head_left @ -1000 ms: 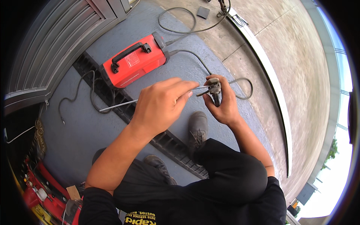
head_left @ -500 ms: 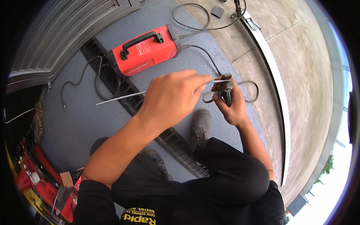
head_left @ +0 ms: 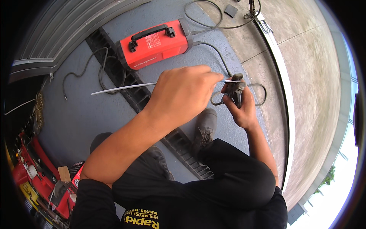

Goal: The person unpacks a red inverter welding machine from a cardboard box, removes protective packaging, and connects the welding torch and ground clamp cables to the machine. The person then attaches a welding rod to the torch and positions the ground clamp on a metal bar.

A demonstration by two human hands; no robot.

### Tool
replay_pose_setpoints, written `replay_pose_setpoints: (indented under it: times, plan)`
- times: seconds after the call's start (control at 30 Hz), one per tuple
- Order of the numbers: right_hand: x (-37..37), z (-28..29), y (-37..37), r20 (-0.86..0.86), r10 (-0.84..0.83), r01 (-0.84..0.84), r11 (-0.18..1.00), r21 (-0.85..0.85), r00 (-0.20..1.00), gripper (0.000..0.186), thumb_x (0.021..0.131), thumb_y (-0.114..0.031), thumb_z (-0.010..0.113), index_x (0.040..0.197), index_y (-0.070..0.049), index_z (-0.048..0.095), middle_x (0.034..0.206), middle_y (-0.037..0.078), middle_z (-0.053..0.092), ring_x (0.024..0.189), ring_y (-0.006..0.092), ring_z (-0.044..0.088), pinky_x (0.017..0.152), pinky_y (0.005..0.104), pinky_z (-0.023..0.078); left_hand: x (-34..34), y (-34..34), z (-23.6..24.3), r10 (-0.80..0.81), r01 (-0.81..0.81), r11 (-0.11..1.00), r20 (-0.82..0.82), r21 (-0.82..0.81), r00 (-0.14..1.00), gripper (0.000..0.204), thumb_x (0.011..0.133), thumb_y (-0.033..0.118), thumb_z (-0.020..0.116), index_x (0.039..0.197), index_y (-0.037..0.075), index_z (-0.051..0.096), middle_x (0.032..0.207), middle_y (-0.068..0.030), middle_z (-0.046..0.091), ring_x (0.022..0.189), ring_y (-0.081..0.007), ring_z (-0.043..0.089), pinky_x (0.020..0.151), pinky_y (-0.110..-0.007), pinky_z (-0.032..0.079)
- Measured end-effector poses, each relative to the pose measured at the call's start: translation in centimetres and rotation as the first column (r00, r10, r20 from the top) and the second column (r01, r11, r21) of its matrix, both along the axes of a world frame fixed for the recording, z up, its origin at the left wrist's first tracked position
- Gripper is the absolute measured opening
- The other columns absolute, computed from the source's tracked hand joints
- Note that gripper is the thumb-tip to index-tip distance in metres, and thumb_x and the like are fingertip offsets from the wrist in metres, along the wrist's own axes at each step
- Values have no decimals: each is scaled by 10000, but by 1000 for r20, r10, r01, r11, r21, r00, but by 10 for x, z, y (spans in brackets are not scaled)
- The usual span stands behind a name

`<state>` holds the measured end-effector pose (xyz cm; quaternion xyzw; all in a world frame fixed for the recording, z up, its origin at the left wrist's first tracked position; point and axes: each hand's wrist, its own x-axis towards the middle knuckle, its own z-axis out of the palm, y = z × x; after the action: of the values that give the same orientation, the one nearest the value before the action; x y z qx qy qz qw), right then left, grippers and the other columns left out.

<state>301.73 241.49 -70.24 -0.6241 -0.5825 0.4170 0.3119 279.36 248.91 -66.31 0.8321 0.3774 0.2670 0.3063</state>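
My left hand (head_left: 183,91) pinches a thin, pale welding electrode (head_left: 124,88), whose long end sticks out to the left. The electrode's other tip lies at the jaws of a dark electrode holder (head_left: 237,90); whether the jaws grip it I cannot tell. Wrapped round that holder is my right hand (head_left: 247,110), with the thumb on its near side. A cable runs from the holder's far end to a red welding machine (head_left: 158,47) with a black carrying handle, standing on the grey floor beyond my hands.
A dark drain grate (head_left: 181,147) crosses the floor beneath me. Loose cable (head_left: 84,72) lies left of the machine. A long metal rail (head_left: 280,76) curves along the right, on concrete. Red equipment (head_left: 42,179) stands at lower left, beside a corrugated metal shutter (head_left: 49,34) farther up.
The whole view has shifted slightly, with the machine and both hands now farther right in it. The electrode's free end has tilted a little closer to level. Both grips stay the same.
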Motion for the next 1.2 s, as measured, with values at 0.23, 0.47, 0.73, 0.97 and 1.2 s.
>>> replay_pose_setpoints:
  times: [0.23,0.47,0.73,0.97,1.2]
  plan:
    - [1,-2,1,67,21,-21,1000,10,998,431,853,-81,695,1255,-36,544,1004,74,677,936,214,665,878,361,517,4,2,-3,-4,5,1000,-58,5,998,198,891,114,687,1073,92,760,828,-87,655,705,-323,653,604,-416,518]
    - [3,0,2,93,28,-23,998,-51,995,441,862,-110,693,1274,-43,553,1067,78,673,1013,215,646,922,363,503,4,5,-4,-1,1,1000,-41,2,999,192,892,122,686,1067,94,761,841,-82,666,702,-321,658,602,-414,519]
    - [6,-3,2,89,103,-88,982,-167,991,553,869,-242,724,1324,-14,508,1075,112,674,1026,254,652,940,395,497,2,11,-10,18,-20,1000,-110,-22,994,186,900,147,670,1052,95,763,850,-85,679,744,-329,668,631,-427,524]
    - [26,-12,4,-408,108,-280,877,-391,907,586,893,-390,723,1309,-23,533,1126,68,647,1076,179,596,944,343,469,0,24,-21,17,-37,996,-227,-86,974,187,902,181,663,1027,95,771,918,-93,723,828,-329,691,728,-450,539]
    - [30,-31,-5,-703,-68,-371,811,-452,708,612,959,-488,588,1321,2,526,1067,108,640,943,186,645,818,327,537,-2,25,-31,-42,-10,991,-384,-132,923,199,891,203,684,1031,91,771,954,-93,737,886,-330,700,788,-454,547]
